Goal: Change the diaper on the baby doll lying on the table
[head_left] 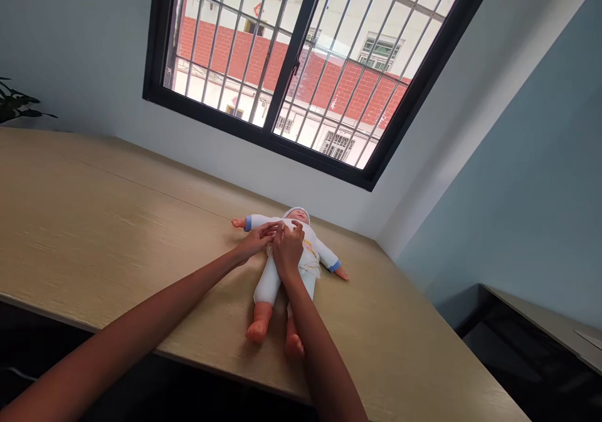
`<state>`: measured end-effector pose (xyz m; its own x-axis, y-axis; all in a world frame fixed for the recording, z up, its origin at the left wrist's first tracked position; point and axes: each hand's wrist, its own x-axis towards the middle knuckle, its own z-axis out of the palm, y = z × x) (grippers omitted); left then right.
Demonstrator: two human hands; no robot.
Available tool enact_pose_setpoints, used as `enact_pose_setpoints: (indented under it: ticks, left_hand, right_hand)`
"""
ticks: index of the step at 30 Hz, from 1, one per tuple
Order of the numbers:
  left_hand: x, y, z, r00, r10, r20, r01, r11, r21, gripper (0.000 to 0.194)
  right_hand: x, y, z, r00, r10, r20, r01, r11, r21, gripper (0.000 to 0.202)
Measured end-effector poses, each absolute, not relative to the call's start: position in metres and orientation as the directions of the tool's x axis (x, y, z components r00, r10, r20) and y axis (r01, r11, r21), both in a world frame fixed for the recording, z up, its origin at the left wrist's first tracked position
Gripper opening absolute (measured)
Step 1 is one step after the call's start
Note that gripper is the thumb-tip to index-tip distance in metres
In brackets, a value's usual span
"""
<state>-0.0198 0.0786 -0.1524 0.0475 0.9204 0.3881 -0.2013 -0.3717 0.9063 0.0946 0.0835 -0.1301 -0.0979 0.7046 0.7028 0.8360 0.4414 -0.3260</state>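
Note:
A baby doll (268,281) lies on its back on the wooden table, head toward the window wall and bare feet toward me. It wears a white outfit with blue cuffs and a pale cap (296,210). Both its arms are spread wide. On its chest, my left hand (258,241) pinches the white top (310,237) from the left side. My right hand (288,245) is beside it, fingers bent and closed on the cloth; the fingertips partly hide what they grip. Loose whitish ties (311,268) lie at the doll's waist, right of my right wrist.
The broad wooden table (117,234) runs under the doll, its front edge close to me. Behind it stands a wall with a black-framed barred window (268,137). A plant (19,105) shows at far left. Another table (540,315) is at right, beyond a gap.

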Motion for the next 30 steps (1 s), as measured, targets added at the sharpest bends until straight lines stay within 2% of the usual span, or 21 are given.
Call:
enact_pose_setpoints:
  ticks: [10, 14, 18, 24, 30]
  left_hand:
    - [-0.001, 0.075, -0.164, 0.126, 0.885, 0.448, -0.145, -0.43, 0.891, 0.056]
    - [-0.004, 0.08, -0.17, 0.128, 0.886, 0.445, -0.123, -0.431, 0.894, 0.052]
    - [-0.006, 0.082, -0.173, 0.157, 0.894, 0.419, -0.086, -0.41, 0.908, 0.056]
    - [-0.004, 0.077, -0.167, 0.157, 0.847, 0.508, 0.119, -0.527, 0.842, 0.061]
    - [-0.003, 0.055, -0.154, 0.15, 0.788, 0.597, 0.325, -0.61, 0.723, 0.054]
  right_hand:
    - [0.109, 0.09, -0.134, -0.014, 0.683, 0.73, 0.657, 0.557, -0.508, 0.047]
    - [0.122, 0.088, -0.137, 0.013, 0.66, 0.751, 0.689, 0.538, -0.485, 0.044]
    - [0.134, 0.087, -0.138, 0.019, 0.674, 0.738, 0.732, 0.494, -0.47, 0.039]
    - [0.138, 0.09, -0.142, 0.045, 0.689, 0.724, 0.722, 0.478, -0.501, 0.036]
    - [0.136, 0.094, -0.14, 0.111, 0.697, 0.709, 0.682, 0.465, -0.565, 0.04]
